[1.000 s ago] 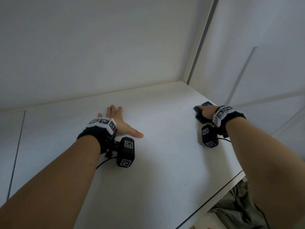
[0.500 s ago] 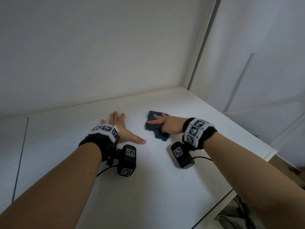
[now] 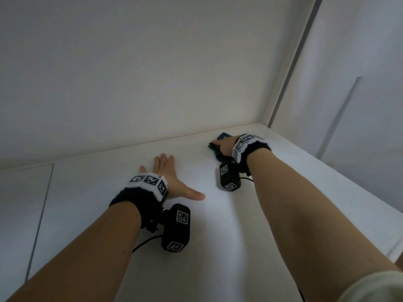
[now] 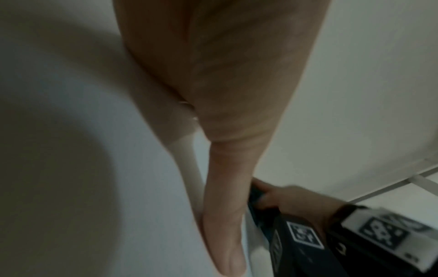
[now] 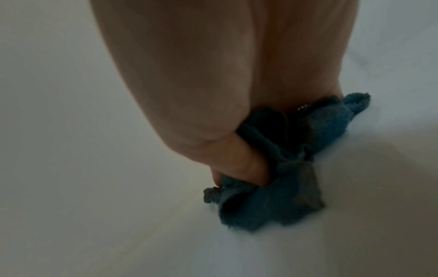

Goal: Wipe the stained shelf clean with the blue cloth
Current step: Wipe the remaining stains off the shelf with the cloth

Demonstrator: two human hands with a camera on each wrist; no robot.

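Observation:
The white shelf [image 3: 218, 225] spreads below me, with no stain that I can make out. My right hand [image 3: 224, 143] presses the crumpled blue cloth [image 3: 222, 136] onto the shelf near the back right corner. In the right wrist view the thumb [image 5: 239, 165] digs into the bunched blue cloth [image 5: 279, 187] and the fingers are hidden under the palm. My left hand [image 3: 168, 173] lies flat on the shelf with fingers straight and thumb spread to the right. The left wrist view shows that left hand [image 4: 222, 168] flat, with the cloth [image 4: 257, 202] and right hand [image 4: 291, 200] beyond it.
The back wall [image 3: 152, 73] rises just behind both hands. A side panel [image 3: 349, 94] closes the shelf on the right. A vertical seam [image 3: 39, 221] runs down the shelf at the far left. The shelf's front right edge [image 3: 390, 208] drops off at the right.
My right hand has swept the cloth from the shelf's middle, near my left hand, back and to the right toward the corner. A second ago it was at the right edge. The left hand stayed put.

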